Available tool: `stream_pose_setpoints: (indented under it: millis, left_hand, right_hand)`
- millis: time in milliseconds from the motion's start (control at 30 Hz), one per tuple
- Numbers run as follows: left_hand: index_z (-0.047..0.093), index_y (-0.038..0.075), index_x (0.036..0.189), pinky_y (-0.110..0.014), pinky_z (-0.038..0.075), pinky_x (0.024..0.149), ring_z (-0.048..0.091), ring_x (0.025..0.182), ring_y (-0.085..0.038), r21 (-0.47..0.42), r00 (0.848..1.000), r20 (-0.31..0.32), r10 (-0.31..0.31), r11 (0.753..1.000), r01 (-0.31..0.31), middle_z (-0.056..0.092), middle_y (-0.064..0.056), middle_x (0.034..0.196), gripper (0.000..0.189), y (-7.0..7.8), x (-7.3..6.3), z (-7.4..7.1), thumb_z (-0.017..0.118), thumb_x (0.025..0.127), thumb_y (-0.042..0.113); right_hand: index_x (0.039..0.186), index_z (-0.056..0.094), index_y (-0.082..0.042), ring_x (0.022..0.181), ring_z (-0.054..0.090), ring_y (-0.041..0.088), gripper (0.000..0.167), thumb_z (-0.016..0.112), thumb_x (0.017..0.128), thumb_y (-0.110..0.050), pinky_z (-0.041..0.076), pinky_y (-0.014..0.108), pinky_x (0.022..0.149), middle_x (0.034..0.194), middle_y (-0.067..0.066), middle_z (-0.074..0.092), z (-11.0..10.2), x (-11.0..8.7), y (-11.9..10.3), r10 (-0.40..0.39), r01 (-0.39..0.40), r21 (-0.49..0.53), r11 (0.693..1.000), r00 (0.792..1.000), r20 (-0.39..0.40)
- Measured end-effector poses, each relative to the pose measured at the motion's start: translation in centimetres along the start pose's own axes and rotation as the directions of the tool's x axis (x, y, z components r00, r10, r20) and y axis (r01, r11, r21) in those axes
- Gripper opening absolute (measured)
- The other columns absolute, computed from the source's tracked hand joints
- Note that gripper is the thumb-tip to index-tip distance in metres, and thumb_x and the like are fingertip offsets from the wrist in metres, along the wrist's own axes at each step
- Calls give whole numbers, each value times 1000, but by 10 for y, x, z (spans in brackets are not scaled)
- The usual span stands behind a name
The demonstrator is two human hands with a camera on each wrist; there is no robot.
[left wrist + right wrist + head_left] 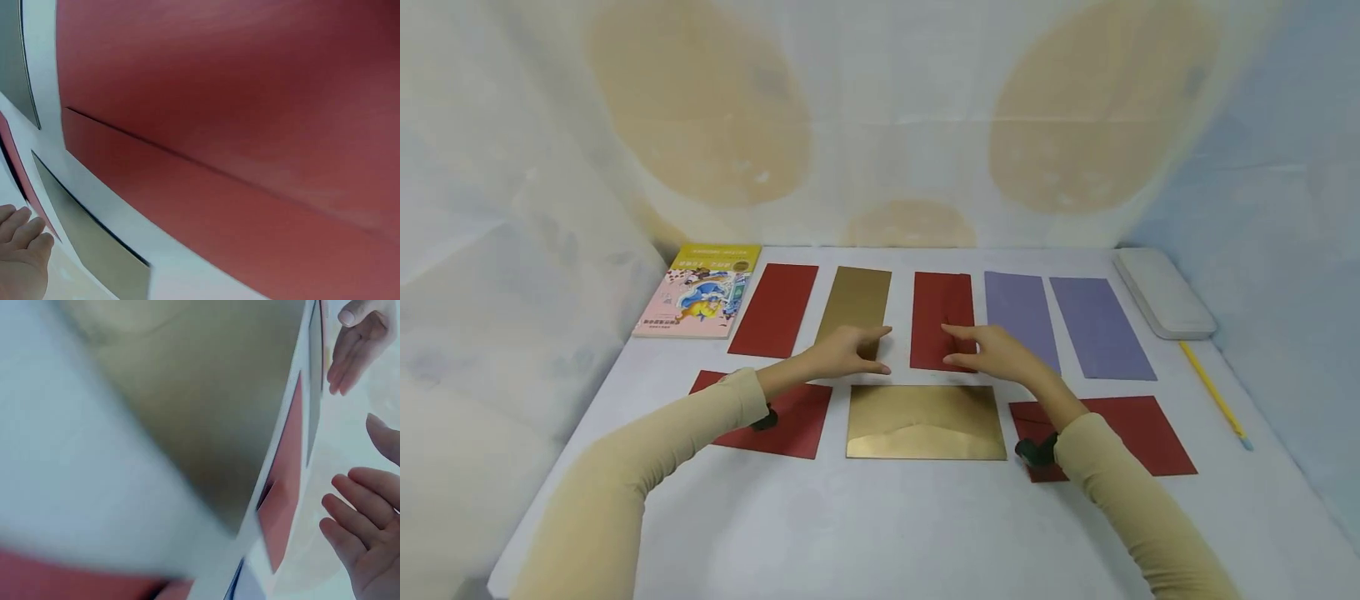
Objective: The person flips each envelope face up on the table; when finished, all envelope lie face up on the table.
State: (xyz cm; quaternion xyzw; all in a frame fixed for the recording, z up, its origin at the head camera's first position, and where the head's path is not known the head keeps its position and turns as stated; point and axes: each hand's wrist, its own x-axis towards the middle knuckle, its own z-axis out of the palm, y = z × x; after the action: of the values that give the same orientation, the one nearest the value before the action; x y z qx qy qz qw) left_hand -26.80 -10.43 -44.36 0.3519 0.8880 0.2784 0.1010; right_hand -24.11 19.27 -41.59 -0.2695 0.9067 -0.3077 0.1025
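Observation:
My left hand (846, 351) hovers over the lower end of a matte gold envelope (856, 298) in the back row, fingers extended and holding nothing. Facing it, my right hand (994, 353) reaches over the right edge of the middle red envelope (934, 321), with thumb and fingers spread apart. A shiny gold envelope (925, 421) lies crosswise just in front of both hands. Under the left forearm is a red envelope (797, 425), partly covered by the sleeve. Another red envelope (1142, 433) lies partly hidden beneath the right forearm. In the right wrist view, the right palm (378, 550) appears with fingers straight.
Another red envelope (773, 310) and two purple envelopes (1018, 304) complete the back row. A picture book (700, 292) lies at the back left. At the right side are a pale case (1165, 293) and a yellow pencil (1213, 392).

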Motion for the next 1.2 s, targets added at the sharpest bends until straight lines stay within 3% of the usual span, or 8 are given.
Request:
stream_pose_setpoints:
  millis: [167, 333, 500, 700, 833, 933, 1067, 1200]
  left_hand:
    - [45, 4, 143, -41, 39, 104, 44, 132, -23, -32, 998, -43, -48, 998, 47, 48, -10, 143, 78, -7, -18, -11, 76, 82, 42]
    - [45, 6, 144, -45, 40, 103, 46, 130, -27, -23, 992, -87, -92, 996, 90, 47, -11, 143, 77, -12, -34, -25, 76, 82, 40]
    - [45, 4, 144, -45, 42, 101, 52, 124, -27, -14, 988, -107, -107, 994, 107, 48, -13, 142, 78, -19, -47, -41, 77, 82, 39]
    - [46, 4, 143, -36, 47, 74, 57, 80, -24, 48, 980, -144, -140, 988, 149, 67, -17, 101, 80, -34, -61, -55, 79, 79, 40]
    - [45, 3, 143, -37, 42, 71, 50, 78, -25, 59, 974, -154, -164, 983, 175, 66, -17, 103, 82, -41, -70, -60, 80, 78, 40]
    - [45, 3, 144, -41, 47, 86, 56, 105, -27, 54, 975, -140, -174, 982, 183, 55, -18, 134, 83, -44, -76, -61, 80, 78, 40]
    - [43, 3, 144, -46, 47, 95, 52, 119, -28, 45, 975, -112, -191, 979, 197, 48, -18, 141, 84, -45, -79, -60, 81, 78, 39]
    - [43, 3, 145, -34, 48, 70, 53, 79, -20, 45, 977, -108, -185, 981, 190, 64, -18, 113, 85, -45, -75, -58, 80, 78, 40]
  right_hand:
    - [143, 46, -6, 63, 46, 19, 65, 71, 88, -30, 47, 37, 73, 90, 18, 66, 4, 14, -14, -22, 22, 13, 1000, 1000, -9]
    - [143, 47, -6, 112, 58, 30, 63, 71, 89, -30, 46, 46, 95, 126, 17, 61, 9, 28, -30, -47, 49, 50, 998, 998, -33]
    - [143, 47, -8, 59, 40, 17, 64, 70, 89, -32, 44, 34, 69, 56, 6, 51, 15, 41, -43, -32, 32, 37, 999, 999, 11]
    - [144, 44, -5, 52, 21, 13, 66, 69, 90, -32, 33, 29, 58, 52, -3, 28, 26, 58, -49, -56, 54, 37, 998, 996, 72]
    - [143, 45, -5, 86, 61, 20, 64, 70, 89, -29, 46, 34, 78, 97, 13, 69, 34, 66, -51, -52, 48, 52, 997, 996, 69]
    - [143, 45, -5, 126, 50, 27, 64, 70, 89, -28, 44, 41, 95, 138, 15, 52, 40, 72, -51, -43, 39, 56, 998, 996, 73]
    - [144, 44, -5, 122, 53, 26, 65, 69, 90, -30, 44, 40, 96, 141, 15, 50, 45, 76, -51, -30, 25, 57, 998, 995, 94]
    - [145, 43, -4, 114, 57, 26, 67, 69, 89, -31, 45, 39, 92, 141, 15, 50, 46, 77, -51, -17, 13, 38, 999, 994, 109]
